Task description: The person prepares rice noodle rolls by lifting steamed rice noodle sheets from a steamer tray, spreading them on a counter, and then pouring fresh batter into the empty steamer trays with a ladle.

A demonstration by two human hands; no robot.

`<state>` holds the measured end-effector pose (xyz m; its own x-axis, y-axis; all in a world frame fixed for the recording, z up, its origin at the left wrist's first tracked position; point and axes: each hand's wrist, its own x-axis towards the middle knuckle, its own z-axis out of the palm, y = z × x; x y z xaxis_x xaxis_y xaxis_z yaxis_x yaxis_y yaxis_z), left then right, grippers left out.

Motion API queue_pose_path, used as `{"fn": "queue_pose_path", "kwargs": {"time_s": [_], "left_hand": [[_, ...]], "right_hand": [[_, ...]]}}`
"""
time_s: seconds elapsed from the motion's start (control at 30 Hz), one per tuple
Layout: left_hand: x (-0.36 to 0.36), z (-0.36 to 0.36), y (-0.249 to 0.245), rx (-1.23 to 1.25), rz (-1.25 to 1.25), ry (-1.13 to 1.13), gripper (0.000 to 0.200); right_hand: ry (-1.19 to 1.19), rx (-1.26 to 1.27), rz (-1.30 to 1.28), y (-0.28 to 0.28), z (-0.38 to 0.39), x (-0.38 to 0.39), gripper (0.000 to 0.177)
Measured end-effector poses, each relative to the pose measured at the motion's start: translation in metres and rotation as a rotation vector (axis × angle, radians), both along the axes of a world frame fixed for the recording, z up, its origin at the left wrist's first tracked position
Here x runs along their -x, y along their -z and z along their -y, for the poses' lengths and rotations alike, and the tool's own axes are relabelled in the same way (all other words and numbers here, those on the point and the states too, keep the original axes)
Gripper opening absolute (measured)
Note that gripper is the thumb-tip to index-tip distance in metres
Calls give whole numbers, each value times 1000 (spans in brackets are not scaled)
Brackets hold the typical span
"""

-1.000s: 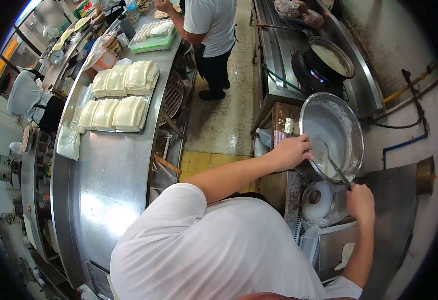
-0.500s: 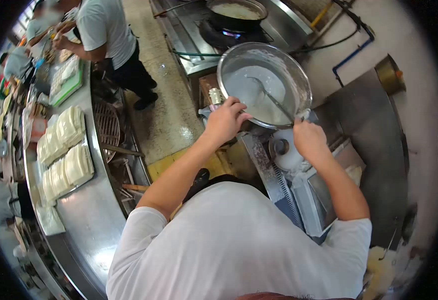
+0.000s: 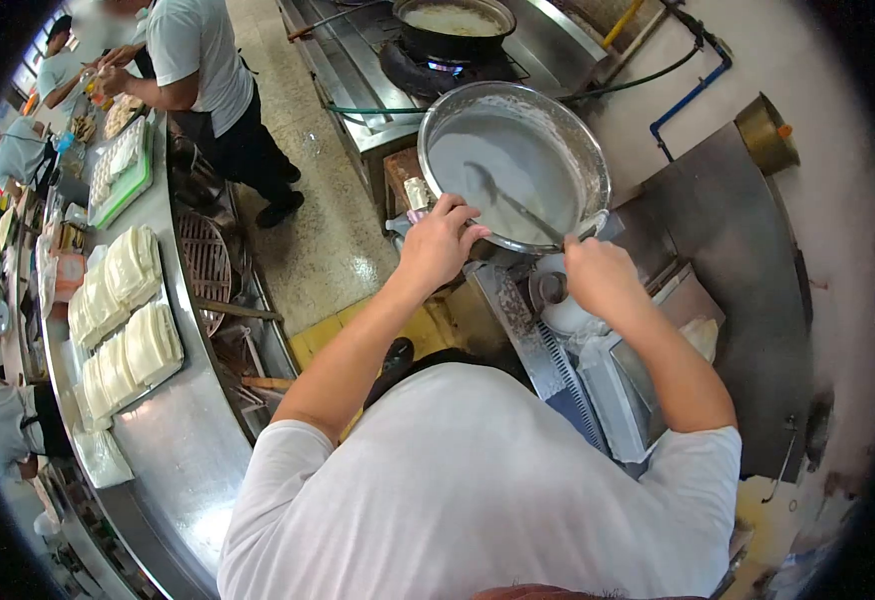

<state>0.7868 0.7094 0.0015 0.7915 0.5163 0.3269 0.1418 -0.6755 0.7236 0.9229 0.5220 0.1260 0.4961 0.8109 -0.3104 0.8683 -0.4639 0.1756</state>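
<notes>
A large steel mixing bowl [image 3: 598,165] of thin white liquid [image 3: 523,165] is in front of me. My left hand [image 3: 440,243] is closed on its near left rim, fingers over the edge. At the near right rim, my right hand [image 3: 603,277] is wrapped round the handle end of a ladle [image 3: 533,217]. The ladle slants across the bowl, its head in the liquid toward the left side. A streak of white residue marks the inner wall.
Beyond the bowl, a wok [image 3: 455,22] of pale contents sits above a lit burner [image 3: 446,69]. On my left runs a steel counter [image 3: 173,420] with trays of stacked pale sheets [image 3: 128,350]. A co-worker [image 3: 198,70] stands across the aisle. A metal container [image 3: 768,135] hangs at right.
The white liquid now spreads wider across the bowl, and the ladle's head has shifted a little left. Both hands keep their places at the rim. The view has shifted slightly.
</notes>
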Motion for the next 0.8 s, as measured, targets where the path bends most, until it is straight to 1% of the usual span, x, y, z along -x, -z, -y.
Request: {"fn": "queue_pose_path", "kwargs": {"time_s": [0.07,0.13,0.2,0.27,0.33,0.4,0.5,0.53,0.57,0.6,0.67,0.73,0.8], "left_hand": [[-1,0,-1,-7,-1,-6,33],[0,0,-1,-14,-5,-7,33],[0,0,-1,-15,-32,-5,33],[-1,0,0,-8,-32,-4,33],[-1,0,-1,1,-36,-2,34],[0,0,-3,-12,-28,4,34],[-1,2,-2,-24,24,-7,32],[-1,2,-1,-23,24,-4,32],[-1,2,1,-33,26,-7,32],[-1,2,2,-43,27,-12,32],[0,2,-1,-54,26,-10,32],[1,3,-2,-68,21,-3,33],[-3,3,1,-75,38,-1,33]], "right_hand": [[28,-86,135,23,4,-6,16],[2,-57,128,15,7,-15,16],[-19,-28,121,-4,8,-23,17],[-24,123,53,-34,6,-27,17],[-5,81,58,-52,5,-28,16],[74,149,-55,-76,-2,-20,19],[65,92,-74,-59,-4,-9,20],[54,78,-76,-48,-5,-2,21],[-30,45,-53,-32,-4,3,20],[-30,45,-52,-15,-3,4,20],[31,-76,129,16,-2,4,16],[57,-49,154,18,0,-10,17],[18,18,124,6,7,-22,17]]}}
